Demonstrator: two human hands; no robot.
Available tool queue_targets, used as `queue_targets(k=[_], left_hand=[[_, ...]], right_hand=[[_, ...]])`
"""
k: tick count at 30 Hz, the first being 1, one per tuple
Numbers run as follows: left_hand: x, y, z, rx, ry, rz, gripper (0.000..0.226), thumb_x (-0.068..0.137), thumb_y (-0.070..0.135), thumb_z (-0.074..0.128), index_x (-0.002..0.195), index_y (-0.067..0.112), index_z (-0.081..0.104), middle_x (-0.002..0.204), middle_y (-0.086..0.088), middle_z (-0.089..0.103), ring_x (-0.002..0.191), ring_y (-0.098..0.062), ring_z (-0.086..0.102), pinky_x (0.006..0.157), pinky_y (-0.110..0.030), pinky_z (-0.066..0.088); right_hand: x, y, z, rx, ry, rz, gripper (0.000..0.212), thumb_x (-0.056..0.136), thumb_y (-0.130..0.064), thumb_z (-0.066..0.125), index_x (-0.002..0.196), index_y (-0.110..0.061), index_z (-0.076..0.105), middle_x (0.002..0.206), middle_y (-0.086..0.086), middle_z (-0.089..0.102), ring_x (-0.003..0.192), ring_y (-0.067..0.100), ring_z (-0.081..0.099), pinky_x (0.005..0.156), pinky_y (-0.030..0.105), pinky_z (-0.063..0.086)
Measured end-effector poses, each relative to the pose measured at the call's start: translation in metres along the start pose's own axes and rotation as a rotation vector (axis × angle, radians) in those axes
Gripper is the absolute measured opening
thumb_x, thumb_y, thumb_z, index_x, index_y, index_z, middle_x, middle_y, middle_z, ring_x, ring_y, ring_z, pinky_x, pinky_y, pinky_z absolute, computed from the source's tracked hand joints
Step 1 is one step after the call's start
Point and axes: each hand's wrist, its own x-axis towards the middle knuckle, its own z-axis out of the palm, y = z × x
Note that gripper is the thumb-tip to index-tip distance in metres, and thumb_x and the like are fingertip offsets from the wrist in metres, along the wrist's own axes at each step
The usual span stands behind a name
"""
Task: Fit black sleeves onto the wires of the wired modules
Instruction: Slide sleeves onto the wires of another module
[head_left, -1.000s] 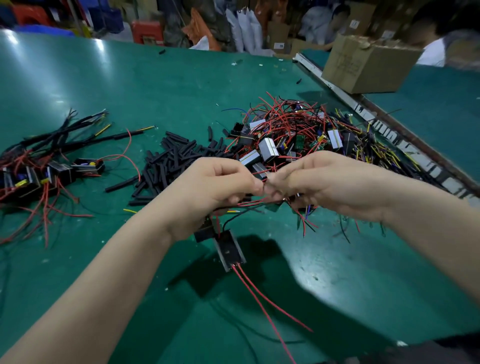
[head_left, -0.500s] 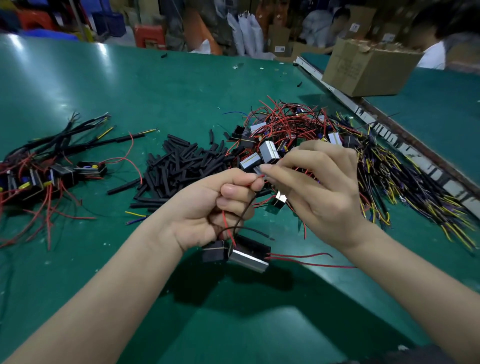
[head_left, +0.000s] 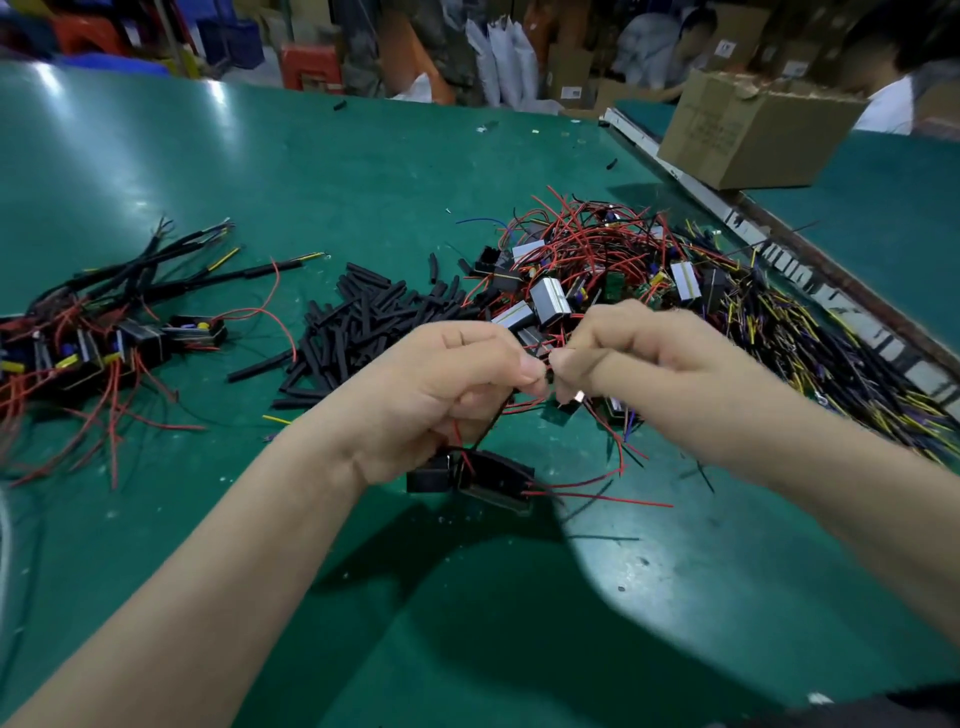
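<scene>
green table (head_left: 322, 171), cardboard box (head_left: 748, 130) beyond; left hand (head_left: 447, 395), right hand (head_left: 649, 358) pinch module wires (head_left: 524, 405)

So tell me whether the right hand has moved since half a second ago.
Yes. The right hand has dropped toward the person, off the tangled wire pile, staying fingertip to fingertip with the left hand.

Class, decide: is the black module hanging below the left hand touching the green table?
Cannot tell. In the head view the black module hangs by its wires under the left hand, but no gap or contact with the green table shows plainly.
</scene>
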Motion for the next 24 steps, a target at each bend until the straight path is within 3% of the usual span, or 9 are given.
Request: queue_targets(k=[2,4,8,11,13,15,17,20,24], left_hand=[[-0.004,0.003,0.003,0.157,0.021,0.168,0.021,0.073,0.016,0.062,0.052,0.021,0.061,0.042,0.012,0.034,0.040,-0.004,0.025,0.040,-0.015,0.022],[-0.007,0.004,0.003,0.355,0.038,0.321,0.020,0.074,0.017,0.065,0.055,0.020,0.060,0.046,0.012,0.041,0.045,-0.003,0.031,0.045,-0.014,0.026],[-0.005,0.001,0.004,0.448,0.084,0.375,0.016,0.078,0.014,0.066,0.063,0.012,0.061,0.046,0.013,0.043,0.045,0.000,0.033,0.045,-0.011,0.028],[0.001,-0.002,0.006,0.176,0.155,0.217,0.017,0.074,0.011,0.064,0.059,0.016,0.063,0.042,0.013,0.037,0.039,-0.002,0.027,0.039,-0.016,0.020],[0.005,-0.003,0.005,0.023,0.166,0.079,0.012,0.071,0.012,0.066,0.059,0.015,0.063,0.041,0.012,0.029,0.036,-0.003,0.019,0.036,-0.016,0.013],[0.007,-0.004,0.003,-0.110,0.128,-0.042,0.015,0.067,0.022,0.060,0.054,0.017,0.065,0.039,0.013,0.026,0.034,0.000,0.017,0.034,-0.013,0.011],[0.009,-0.006,-0.001,-0.257,0.073,-0.126,0.017,0.065,0.024,0.057,0.051,0.017,0.064,0.036,0.012,0.026,0.033,0.000,0.018,0.035,-0.013,0.009],[0.013,-0.010,-0.003,-0.459,-0.016,-0.220,0.014,0.067,0.021,0.056,0.055,0.016,0.062,0.036,0.012,0.028,0.031,0.001,0.023,0.033,-0.012,0.010],[0.013,-0.012,-0.002,-0.639,-0.215,-0.301,0.006,0.063,0.017,0.067,0.062,0.014,0.062,0.039,0.012,0.025,0.033,-0.002,0.020,0.032,-0.012,0.012]], right_hand=[[-0.009,0.002,0.003,0.076,-0.232,0.216,0.040,0.096,-0.018,0.048,0.056,-0.014,0.056,0.063,0.005,0.052,0.057,0.015,0.046,0.056,0.026,0.034],[-0.009,-0.005,0.000,0.175,-0.377,0.348,0.050,0.094,-0.017,0.047,0.044,-0.018,0.056,0.054,0.000,0.052,0.050,0.009,0.052,0.055,0.026,0.031],[-0.013,-0.007,-0.016,0.647,-0.327,0.420,0.031,0.085,-0.025,0.053,0.057,-0.024,0.065,0.062,-0.007,0.055,0.064,0.008,0.059,0.060,0.026,0.034],[-0.010,0.002,-0.009,0.463,-0.097,0.288,0.028,0.094,-0.025,0.054,0.073,-0.022,0.072,0.067,-0.008,0.063,0.065,0.006,0.060,0.059,0.026,0.037],[-0.012,0.008,-0.002,0.240,0.149,-0.020,0.010,0.094,-0.023,0.058,0.092,-0.021,0.068,0.078,-0.006,0.064,0.071,0.005,0.058,0.065,0.022,0.043],[-0.015,0.016,0.000,-0.106,0.374,-0.389,0.012,0.092,-0.016,0.060,0.102,-0.011,0.067,0.091,0.001,0.060,0.081,0.011,0.056,0.075,0.019,0.043],[-0.015,0.026,0.003,-0.373,0.489,-0.633,0.014,0.090,-0.006,0.063,0.101,-0.001,0.070,0.094,0.010,0.060,0.085,0.022,0.058,0.078,0.029,0.047],[-0.012,0.036,0.008,-0.510,0.571,-0.725,0.016,0.088,-0.001,0.066,0.101,-0.004,0.074,0.093,0.016,0.064,0.081,0.032,0.060,0.070,0.043,0.047],[-0.005,0.041,0.012,-0.473,0.633,-0.713,0.023,0.086,0.004,0.066,0.103,-0.009,0.074,0.093,0.016,0.064,0.082,0.032,0.059,0.071,0.041,0.047]])
